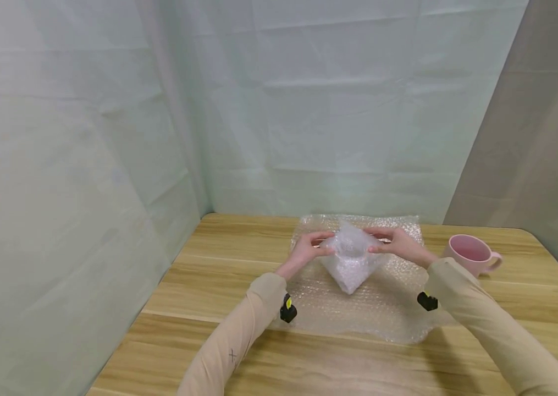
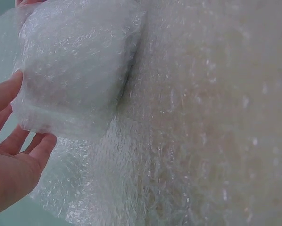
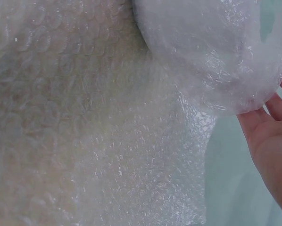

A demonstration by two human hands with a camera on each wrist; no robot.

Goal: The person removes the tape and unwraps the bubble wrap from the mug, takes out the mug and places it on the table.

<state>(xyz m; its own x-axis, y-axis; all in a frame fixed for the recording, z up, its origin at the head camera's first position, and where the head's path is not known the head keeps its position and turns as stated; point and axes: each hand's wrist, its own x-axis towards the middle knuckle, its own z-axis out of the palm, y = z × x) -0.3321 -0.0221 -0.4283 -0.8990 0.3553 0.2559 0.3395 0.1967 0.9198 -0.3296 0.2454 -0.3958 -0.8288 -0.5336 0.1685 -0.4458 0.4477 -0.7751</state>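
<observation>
- Arms stretched forward, left hand (image 1: 308, 248) and right hand (image 1: 401, 245) grip opposite sides of a wrapped bundle (image 1: 350, 261), over the bubble-wrap sheet (image 1: 358, 313).
- Only the head view shows the mug (image 1: 471, 257) (pink, handled), right of the sheet; the right wrist view resolves the sheet's individual bubbles.
- The bundle's plastic is crinkled, translucent, shiny.

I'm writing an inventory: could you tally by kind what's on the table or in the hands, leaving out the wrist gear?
Mug: 1
Spread bubble-wrap sheet: 1
Bubble-wrap bundle, held between left hand and right hand: 1
Total: 3
</observation>
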